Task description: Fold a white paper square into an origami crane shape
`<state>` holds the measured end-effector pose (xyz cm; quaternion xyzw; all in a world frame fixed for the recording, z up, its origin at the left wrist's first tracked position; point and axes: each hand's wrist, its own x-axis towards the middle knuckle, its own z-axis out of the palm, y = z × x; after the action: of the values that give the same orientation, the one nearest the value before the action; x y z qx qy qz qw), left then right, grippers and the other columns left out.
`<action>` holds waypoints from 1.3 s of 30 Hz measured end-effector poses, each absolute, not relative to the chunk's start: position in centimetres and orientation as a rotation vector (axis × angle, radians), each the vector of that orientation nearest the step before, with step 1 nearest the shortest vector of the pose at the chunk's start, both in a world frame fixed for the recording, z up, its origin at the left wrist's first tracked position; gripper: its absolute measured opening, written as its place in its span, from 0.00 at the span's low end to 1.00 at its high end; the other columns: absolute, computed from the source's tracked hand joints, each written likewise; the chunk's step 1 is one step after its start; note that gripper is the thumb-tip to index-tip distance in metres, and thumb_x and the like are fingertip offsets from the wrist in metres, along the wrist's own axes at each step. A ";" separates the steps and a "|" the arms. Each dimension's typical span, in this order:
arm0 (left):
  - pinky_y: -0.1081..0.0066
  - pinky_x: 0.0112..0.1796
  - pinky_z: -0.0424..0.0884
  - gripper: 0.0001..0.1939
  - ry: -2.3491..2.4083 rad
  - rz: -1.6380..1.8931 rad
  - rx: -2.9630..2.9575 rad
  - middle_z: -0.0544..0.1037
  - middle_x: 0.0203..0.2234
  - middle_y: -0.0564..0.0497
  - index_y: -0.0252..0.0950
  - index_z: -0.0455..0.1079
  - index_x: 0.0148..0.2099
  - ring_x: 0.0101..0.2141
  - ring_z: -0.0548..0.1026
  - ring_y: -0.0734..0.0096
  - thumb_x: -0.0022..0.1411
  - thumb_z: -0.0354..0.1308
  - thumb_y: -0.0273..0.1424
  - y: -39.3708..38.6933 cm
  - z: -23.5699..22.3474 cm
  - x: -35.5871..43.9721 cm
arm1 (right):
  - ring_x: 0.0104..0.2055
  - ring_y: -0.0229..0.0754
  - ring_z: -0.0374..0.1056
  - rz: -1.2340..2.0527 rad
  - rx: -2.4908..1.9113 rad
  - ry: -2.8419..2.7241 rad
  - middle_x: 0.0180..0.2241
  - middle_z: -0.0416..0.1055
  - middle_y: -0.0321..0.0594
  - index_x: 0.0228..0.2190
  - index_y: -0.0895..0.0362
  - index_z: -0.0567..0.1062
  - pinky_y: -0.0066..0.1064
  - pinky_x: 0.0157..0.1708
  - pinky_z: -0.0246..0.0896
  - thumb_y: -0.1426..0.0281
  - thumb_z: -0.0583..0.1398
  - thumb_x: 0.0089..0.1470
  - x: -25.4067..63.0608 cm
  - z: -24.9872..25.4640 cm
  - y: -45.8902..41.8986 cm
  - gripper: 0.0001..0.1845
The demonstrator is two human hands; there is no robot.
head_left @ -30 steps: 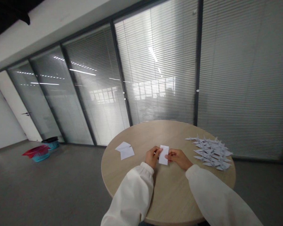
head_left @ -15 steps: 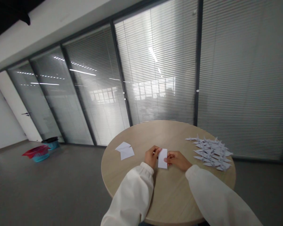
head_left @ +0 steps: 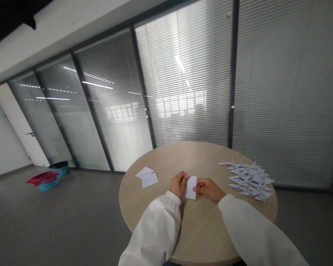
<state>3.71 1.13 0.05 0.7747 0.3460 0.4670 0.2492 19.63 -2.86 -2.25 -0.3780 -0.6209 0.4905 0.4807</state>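
Paper slip point(head_left: 191, 187) pinched narrowly by its long edges between left hand point(head_left: 179, 185) and right hand point(head_left: 208, 188), over round wooden table point(head_left: 202, 236), loose sheets point(head_left: 147, 180) to the left, folded paper cranes point(head_left: 248, 180) to the right

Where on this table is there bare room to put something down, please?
Bare table lies behind the left hand and right hand, between the loose sheets and the paper cranes, and nearer, between the left sleeve and right sleeve. The cranes crowd the right side.
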 end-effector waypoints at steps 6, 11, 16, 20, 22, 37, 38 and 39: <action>0.78 0.22 0.60 0.17 0.922 1.212 1.972 0.66 0.19 0.55 0.33 0.67 0.33 0.21 0.64 0.78 0.57 0.46 0.42 1.2 -0.1 3.9 | 0.23 0.36 0.66 1.143 -0.948 -1.478 0.21 0.70 0.37 0.25 0.61 0.73 0.29 0.26 0.61 0.62 0.64 0.37 19.7 -2.1 -2.9 0.15; 0.80 0.18 0.62 0.20 0.905 1.175 1.934 0.67 0.24 0.53 0.36 0.63 0.47 0.24 0.66 0.76 0.54 0.50 0.40 1.6 -0.6 4.0 | 0.24 0.37 0.66 1.024 -0.983 -1.393 0.24 0.72 0.38 0.27 0.61 0.73 0.29 0.26 0.61 0.60 0.64 0.37 20.2 -2.3 -2.4 0.18; 0.79 0.18 0.64 0.17 0.886 1.155 1.916 0.69 0.27 0.50 0.34 0.66 0.42 0.28 0.68 0.72 0.53 0.52 0.39 1.9 -1.0 4.1 | 0.21 0.35 0.64 0.894 -1.042 -1.415 0.19 0.70 0.37 0.26 0.61 0.73 0.27 0.23 0.56 0.60 0.62 0.41 20.6 -2.5 -2.1 0.15; 0.77 0.21 0.65 0.14 0.866 1.112 1.848 0.69 0.21 0.52 0.32 0.69 0.34 0.22 0.67 0.76 0.52 0.52 0.38 2.0 -1.1 4.2 | 0.22 0.36 0.64 0.903 -1.059 -1.461 0.21 0.70 0.37 0.27 0.61 0.72 0.28 0.24 0.58 0.60 0.60 0.42 20.5 -2.4 -2.3 0.15; 0.76 0.22 0.65 0.13 0.865 1.090 1.773 0.68 0.18 0.53 0.31 0.68 0.31 0.21 0.67 0.76 0.51 0.53 0.37 2.1 -1.1 4.3 | 0.24 0.37 0.65 0.851 -1.070 -1.474 0.22 0.70 0.37 0.33 0.60 0.71 0.29 0.26 0.60 0.61 0.59 0.43 20.3 -2.3 -2.5 0.16; 0.72 0.22 0.71 0.15 0.817 1.081 1.439 0.68 0.18 0.56 0.32 0.65 0.32 0.20 0.70 0.76 0.42 0.61 0.36 2.3 -1.0 4.2 | 0.53 0.47 0.53 0.215 -1.032 -1.816 0.49 0.58 0.44 0.32 0.53 0.75 0.42 0.53 0.48 0.66 0.64 0.39 19.7 -1.4 -3.7 0.13; 0.71 0.22 0.71 0.16 0.798 1.069 1.435 0.68 0.19 0.56 0.32 0.64 0.33 0.21 0.70 0.75 0.42 0.61 0.36 2.3 -0.9 4.2 | 0.52 0.47 0.54 0.214 -1.033 -1.806 0.48 0.59 0.44 0.31 0.53 0.75 0.41 0.52 0.49 0.66 0.64 0.40 19.7 -1.4 -3.6 0.11; 0.71 0.22 0.72 0.17 0.782 1.058 1.437 0.68 0.20 0.56 0.32 0.64 0.34 0.21 0.71 0.75 0.42 0.61 0.35 2.2 -0.9 4.2 | 0.52 0.46 0.54 0.216 -1.033 -1.795 0.47 0.59 0.44 0.29 0.54 0.75 0.41 0.52 0.49 0.66 0.64 0.41 19.8 -1.4 -3.6 0.10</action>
<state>4.19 2.24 -0.91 0.6102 0.3320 0.4492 0.5618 19.76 -3.58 -1.44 -0.4281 -0.7440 0.0896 0.5052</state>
